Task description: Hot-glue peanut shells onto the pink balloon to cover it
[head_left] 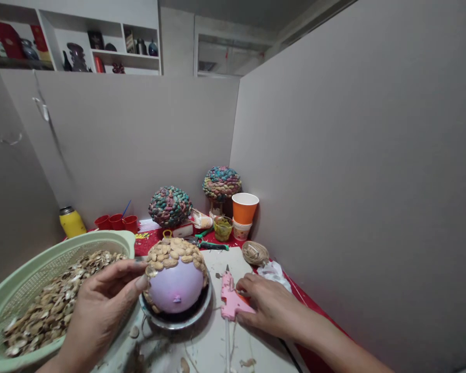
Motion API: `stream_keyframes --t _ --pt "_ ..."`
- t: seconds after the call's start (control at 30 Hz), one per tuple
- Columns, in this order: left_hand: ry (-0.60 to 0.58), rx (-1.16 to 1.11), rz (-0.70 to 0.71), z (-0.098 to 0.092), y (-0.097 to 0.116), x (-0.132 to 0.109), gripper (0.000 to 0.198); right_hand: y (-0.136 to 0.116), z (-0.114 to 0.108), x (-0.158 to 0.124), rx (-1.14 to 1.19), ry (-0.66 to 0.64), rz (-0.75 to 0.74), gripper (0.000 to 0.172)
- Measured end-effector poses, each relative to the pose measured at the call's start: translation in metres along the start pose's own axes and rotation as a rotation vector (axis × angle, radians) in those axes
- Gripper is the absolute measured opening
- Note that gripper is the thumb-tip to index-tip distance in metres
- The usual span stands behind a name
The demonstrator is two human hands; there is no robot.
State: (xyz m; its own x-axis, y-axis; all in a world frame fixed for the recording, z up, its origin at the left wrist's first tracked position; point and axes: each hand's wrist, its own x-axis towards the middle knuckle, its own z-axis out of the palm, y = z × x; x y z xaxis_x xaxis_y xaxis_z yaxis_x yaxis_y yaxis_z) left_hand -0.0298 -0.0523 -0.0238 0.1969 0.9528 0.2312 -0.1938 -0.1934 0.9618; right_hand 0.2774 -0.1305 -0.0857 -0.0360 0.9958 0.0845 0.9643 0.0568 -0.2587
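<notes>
A lilac balloon (pixel 176 287) rests in a metal bowl (pixel 178 325), its knot facing me. Peanut shells (pixel 173 253) cover its top and sides. At the balloon's left edge, the thumb and forefinger of my left hand (pixel 104 298) close around a peanut shell (pixel 151 271) against the covered side. My right hand (pixel 270 303) is wrapped over the handle of a pink hot glue gun (pixel 228 298), which lies on the pale board (pixel 205 344) with its nozzle pointing away. A glue stick (pixel 228 344) sticks out of its back end.
On the left stands a green basket (pixel 130 241) of loose shells. Behind the bowl are pliers (pixel 213 245), two colourful shell-covered balls (pixel 170 206), red cups (pixel 116 221), an orange paper cup (pixel 245 209) and a twine roll (pixel 255 253). Grey partitions (pixel 353 155) enclose the table.
</notes>
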Motion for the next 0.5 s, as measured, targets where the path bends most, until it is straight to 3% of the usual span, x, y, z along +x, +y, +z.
stream_keyframes --t 0.1,0.2,0.37,0.5 --pt "-0.002 0.011 0.018 0.0 0.001 0.002 0.02 -0.006 -0.02 0.006 0.128 0.08 -0.078 0.036" --pt "0.013 0.038 0.028 0.001 0.002 0.003 0.02 -0.017 -0.039 0.027 0.427 0.178 -0.282 0.055" --pt "0.032 0.086 0.049 0.0 0.004 0.001 0.018 -0.029 -0.044 0.084 0.699 -0.044 -0.441 0.093" --pt "0.044 0.15 0.057 -0.001 0.006 0.002 0.019 -0.032 -0.037 0.121 0.716 -0.2 -0.516 0.107"
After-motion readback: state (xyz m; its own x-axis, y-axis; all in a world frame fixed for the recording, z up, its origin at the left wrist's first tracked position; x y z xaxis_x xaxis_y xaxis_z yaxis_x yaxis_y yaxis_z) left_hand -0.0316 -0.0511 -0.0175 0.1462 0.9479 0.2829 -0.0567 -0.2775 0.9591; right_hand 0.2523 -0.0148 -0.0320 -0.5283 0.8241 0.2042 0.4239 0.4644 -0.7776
